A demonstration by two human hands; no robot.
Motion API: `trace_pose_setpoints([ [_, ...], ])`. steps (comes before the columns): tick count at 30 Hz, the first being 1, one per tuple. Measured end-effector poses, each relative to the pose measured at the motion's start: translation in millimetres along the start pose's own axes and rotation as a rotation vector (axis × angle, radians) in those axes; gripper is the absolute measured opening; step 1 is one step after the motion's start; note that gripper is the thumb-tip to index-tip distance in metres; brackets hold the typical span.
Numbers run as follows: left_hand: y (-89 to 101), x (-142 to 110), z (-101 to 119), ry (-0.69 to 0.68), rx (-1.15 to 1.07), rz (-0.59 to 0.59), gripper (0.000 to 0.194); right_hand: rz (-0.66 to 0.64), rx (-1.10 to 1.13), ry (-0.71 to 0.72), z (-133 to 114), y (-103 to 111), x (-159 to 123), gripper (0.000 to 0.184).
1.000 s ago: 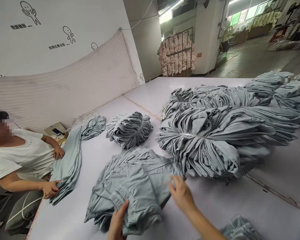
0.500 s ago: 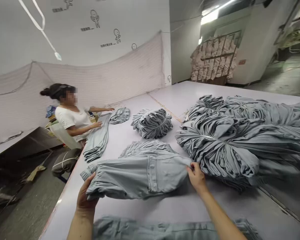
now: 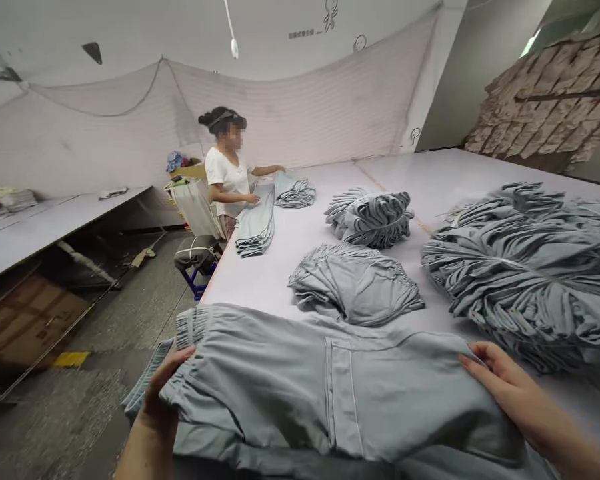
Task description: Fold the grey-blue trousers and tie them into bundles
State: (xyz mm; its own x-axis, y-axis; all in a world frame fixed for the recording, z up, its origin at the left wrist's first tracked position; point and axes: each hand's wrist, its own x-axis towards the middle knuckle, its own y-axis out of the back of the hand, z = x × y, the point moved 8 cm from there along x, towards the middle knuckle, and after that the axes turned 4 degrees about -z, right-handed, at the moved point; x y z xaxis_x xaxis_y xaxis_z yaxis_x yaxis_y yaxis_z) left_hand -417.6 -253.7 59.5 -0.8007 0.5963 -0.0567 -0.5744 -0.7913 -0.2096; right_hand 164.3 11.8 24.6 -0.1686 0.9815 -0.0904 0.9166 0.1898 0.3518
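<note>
The left fingers (image 3: pixel 177 362) and right fingers (image 3: pixel 480 373) pinch opposite ends of the grey garment (image 3: pixel 280 380), where uneven tension could skew its fabric.

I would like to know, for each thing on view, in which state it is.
Garment: held at both ends, wrinkled.
Left grip: closed on its gathered edge.
Right grip: closed on its other end.
Front pile: lying low, no tie visible.
Small bundle: bunched up.
Large bundle: tied with a pale band.
Long cloth pieces: stacked flat.
Stool cushion: strapped.
</note>
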Motion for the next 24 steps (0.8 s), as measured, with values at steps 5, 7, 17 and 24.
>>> trace_pose_setpoints([
  [5, 30.7, -1.2, -5.1, 0.203, 0.041, -0.029, 0.015, -0.043, 0.005, -0.110, 19.0, -71.7, -48.0, 0.044],
  [7, 30.0, 2.9, 4.9, 0.271, 0.001, -0.113, 0.014, -0.021, 0.007, -0.105, 12.6, -87.2, -62.9, 0.043],
  [17, 88.7, 44.6, 14.4, 0.388, 0.156, -0.265, 0.046, 0.058, -0.029, -0.061, 11.8, -133.0, -87.1, 0.037],
  [24, 95.6, 63.8, -11.1, 0.361, 0.412, -0.353, 0.079, 0.199, -0.165, -0.068, 89.6, -160.6, -73.9, 0.038],
])
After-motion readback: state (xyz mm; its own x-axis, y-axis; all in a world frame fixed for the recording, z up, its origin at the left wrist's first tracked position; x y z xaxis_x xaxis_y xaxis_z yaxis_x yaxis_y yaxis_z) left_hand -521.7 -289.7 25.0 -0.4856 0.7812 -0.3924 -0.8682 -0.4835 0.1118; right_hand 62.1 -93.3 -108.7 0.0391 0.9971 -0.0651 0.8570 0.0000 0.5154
